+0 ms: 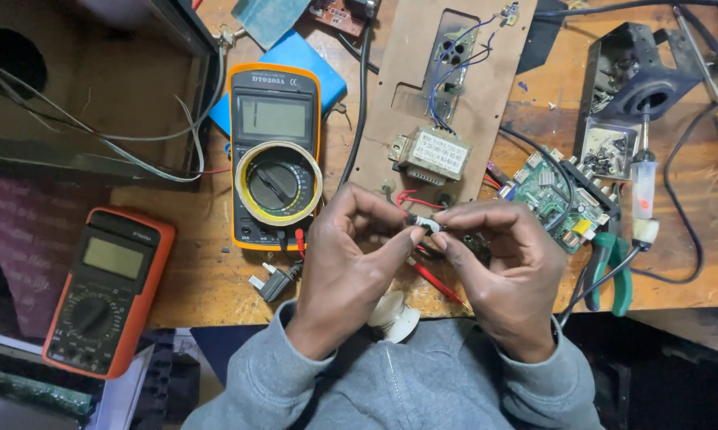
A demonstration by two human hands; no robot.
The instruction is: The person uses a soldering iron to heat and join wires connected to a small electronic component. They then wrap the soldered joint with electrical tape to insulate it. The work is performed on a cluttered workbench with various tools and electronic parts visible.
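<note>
Pinching a small white part (424,224), both hands' fingers clamp it above red wires (435,280), beside a taped multimeter (275,155).

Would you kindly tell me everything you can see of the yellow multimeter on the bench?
The yellow multimeter lies flat on the wooden bench, face up, upright to the camera. It has an orange-yellow rubber casing around a dark body, a grey display at the top and a black rotary dial below. A roll of tape rests on it, ringing the dial. Its top overlaps a blue pad, and a red lead is plugged in at the bottom edge.
</note>
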